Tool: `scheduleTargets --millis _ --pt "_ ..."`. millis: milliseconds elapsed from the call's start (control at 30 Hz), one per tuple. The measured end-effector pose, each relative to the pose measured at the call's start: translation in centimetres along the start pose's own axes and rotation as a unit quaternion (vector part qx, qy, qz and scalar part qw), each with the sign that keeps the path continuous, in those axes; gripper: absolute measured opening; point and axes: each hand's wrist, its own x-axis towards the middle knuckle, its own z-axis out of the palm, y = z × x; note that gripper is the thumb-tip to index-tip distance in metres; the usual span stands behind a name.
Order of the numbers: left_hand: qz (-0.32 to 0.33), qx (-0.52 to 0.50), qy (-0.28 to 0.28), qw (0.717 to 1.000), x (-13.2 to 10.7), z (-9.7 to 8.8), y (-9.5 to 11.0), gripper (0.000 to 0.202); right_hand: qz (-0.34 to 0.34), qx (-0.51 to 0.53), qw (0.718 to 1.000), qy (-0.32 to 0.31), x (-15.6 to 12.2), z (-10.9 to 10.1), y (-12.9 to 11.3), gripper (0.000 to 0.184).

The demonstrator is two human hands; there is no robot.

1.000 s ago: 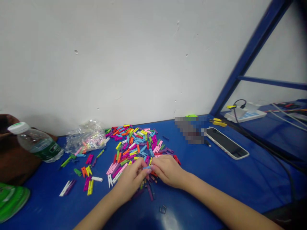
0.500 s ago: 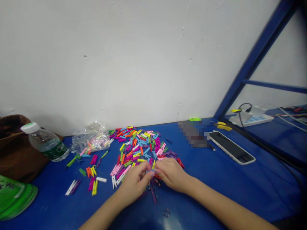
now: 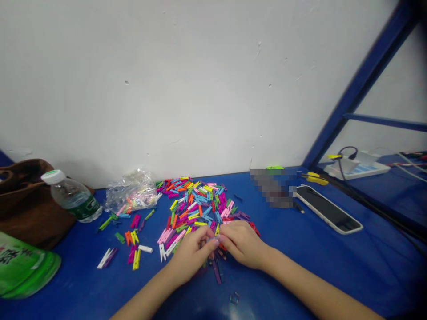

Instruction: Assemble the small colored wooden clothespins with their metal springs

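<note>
The left hand (image 3: pixel 191 259) and right hand (image 3: pixel 243 244) still meet at the fingertips, curled nearly shut on a small pale-blue clothespin (image 3: pixel 212 240), mostly hidden between them. The hold looks unchanged, at the near edge of the heap of colored mini clothespins (image 3: pixel 196 205).

Left hand (image 3: pixel 191 255) and right hand (image 3: pixel 243 244) meet fingertip-to-fingertip
</note>
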Motion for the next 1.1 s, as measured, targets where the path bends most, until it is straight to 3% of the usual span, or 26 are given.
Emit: scheduleTargets --millis 200,667,1100 --pt "-0.005 0.009 0.019 1.000 0.20 -0.01 -0.27 0.022 0.010 -0.007 1.000 -0.014 -0.04 -0.05 0.04 0.033" --pt "0.060 0.197 0.036 0.978 -0.10 -0.45 0.21 0.020 0.019 0.002 0.999 -0.044 -0.07 0.14 0.31 0.031" --pt "0.119 0.382 0.071 0.914 0.04 -0.78 0.21 0.026 0.031 -0.020 0.998 -0.045 0.33 -0.31 0.52 0.031"
